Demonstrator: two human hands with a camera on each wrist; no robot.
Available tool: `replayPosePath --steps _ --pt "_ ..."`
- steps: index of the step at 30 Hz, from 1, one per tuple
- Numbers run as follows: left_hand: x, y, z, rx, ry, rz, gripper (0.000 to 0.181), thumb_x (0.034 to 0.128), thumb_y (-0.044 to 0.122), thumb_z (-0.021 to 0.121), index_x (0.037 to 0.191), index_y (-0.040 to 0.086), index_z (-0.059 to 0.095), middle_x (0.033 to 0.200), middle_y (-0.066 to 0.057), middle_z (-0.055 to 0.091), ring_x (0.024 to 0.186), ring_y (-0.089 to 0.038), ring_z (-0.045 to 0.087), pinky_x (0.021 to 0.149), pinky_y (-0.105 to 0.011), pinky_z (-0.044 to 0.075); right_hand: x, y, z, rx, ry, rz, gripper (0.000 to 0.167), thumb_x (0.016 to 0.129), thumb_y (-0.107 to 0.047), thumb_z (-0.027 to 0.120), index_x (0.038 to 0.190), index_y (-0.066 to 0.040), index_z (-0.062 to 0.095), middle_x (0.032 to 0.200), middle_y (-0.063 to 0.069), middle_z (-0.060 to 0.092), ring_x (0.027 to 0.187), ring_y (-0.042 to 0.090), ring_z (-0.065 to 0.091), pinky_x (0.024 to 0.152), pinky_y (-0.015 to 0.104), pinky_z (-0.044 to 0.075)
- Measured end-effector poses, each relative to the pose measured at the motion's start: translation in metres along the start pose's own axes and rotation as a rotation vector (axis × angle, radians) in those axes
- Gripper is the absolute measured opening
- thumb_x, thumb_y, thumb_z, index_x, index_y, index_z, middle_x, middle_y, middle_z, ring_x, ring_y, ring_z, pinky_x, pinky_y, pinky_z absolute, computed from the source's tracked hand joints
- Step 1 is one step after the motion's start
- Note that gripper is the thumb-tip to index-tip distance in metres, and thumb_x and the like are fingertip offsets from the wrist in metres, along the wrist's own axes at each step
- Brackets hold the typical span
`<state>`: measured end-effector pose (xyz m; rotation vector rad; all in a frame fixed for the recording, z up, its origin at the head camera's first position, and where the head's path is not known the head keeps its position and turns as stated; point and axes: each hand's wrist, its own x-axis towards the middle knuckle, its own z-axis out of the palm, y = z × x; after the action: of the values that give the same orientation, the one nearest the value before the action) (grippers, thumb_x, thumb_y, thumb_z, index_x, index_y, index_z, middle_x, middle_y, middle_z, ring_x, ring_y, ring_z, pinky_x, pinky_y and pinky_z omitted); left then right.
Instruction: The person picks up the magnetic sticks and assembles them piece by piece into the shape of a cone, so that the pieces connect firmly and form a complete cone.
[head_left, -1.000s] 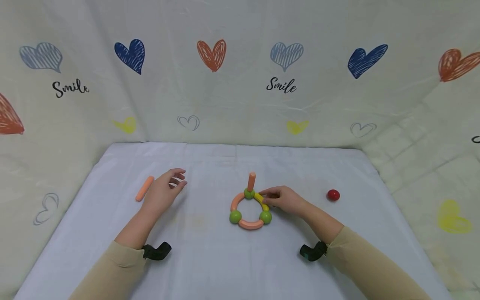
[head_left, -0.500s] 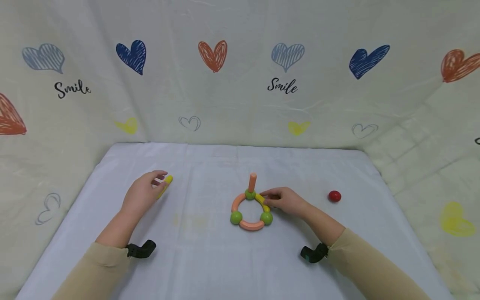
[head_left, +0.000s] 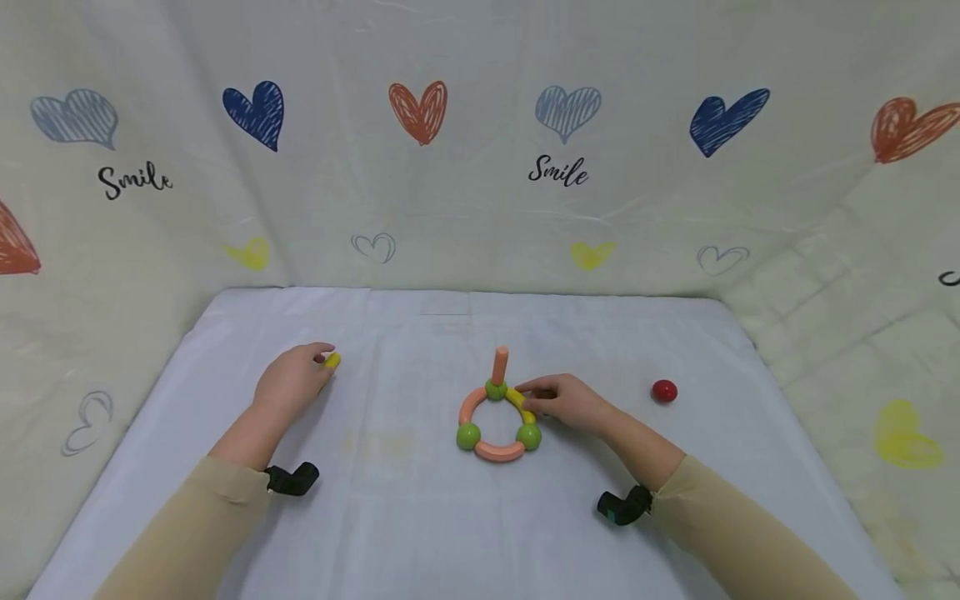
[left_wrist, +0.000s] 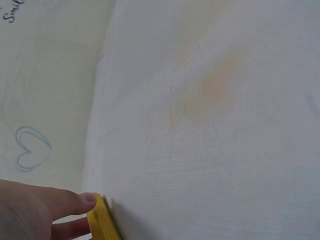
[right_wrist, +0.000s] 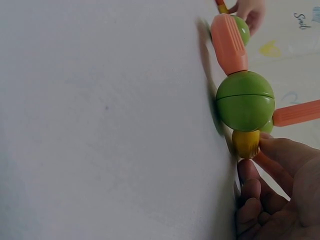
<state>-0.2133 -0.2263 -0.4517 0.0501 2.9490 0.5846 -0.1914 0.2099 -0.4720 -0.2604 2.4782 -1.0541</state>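
Note:
My left hand (head_left: 292, 379), at the left of the table, pinches a yellow stick (head_left: 332, 360) between thumb and fingers; most of the stick is hidden. In the left wrist view a ridged face of this yellow stick (left_wrist: 104, 220) shows beside the thumb. My right hand (head_left: 568, 402) pinches the yellow curved piece (head_left: 517, 400) of a toy ring lying at mid-table. Green balls (head_left: 468, 436) join that piece to two orange curved pieces (head_left: 499, 452). From the far ball an orange stick (head_left: 500, 365) points up. In the right wrist view, thumb and fingers meet at the yellow piece (right_wrist: 246, 144).
A red ball (head_left: 664, 391) lies to the right of my right hand. White cloth (head_left: 420, 533) covers the table. Behind it hangs a pale curtain (head_left: 480, 200) printed with hearts.
My left hand first moves left, then slightly back right; a yellow stick comes into sight in it. The loose orange stick seen beside it is now out of sight. The right hand stays put.

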Motion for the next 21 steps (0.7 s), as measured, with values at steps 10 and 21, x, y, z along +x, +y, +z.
replayPosePath --steps 10,21 --pt "0.0027 0.0012 -0.0002 0.011 -0.020 0.002 0.044 0.0954 0.017 0.063 0.137 0.005 0.056 0.119 -0.018 0.064 0.104 -0.034 0.060 0.086 -0.052 0.047 -0.0001 -0.0010 0.0001 -0.004 -0.004 0.000 0.033 0.095 -0.026 0.068 0.126 -0.015 0.070 0.092 -0.001 0.063 0.085 0.018 0.054 0.073 0.030 0.047" --pt "0.0083 -0.0034 0.0044 0.034 -0.036 -0.005 0.041 0.0936 0.019 0.064 0.132 0.007 0.059 0.112 -0.014 0.065 0.098 -0.031 0.059 0.082 -0.051 0.048 -0.0016 -0.0031 0.0005 -0.007 -0.005 0.012 0.033 0.095 -0.026 0.068 0.126 -0.014 0.070 0.094 -0.001 0.064 0.086 0.017 0.053 0.074 0.029 0.046"
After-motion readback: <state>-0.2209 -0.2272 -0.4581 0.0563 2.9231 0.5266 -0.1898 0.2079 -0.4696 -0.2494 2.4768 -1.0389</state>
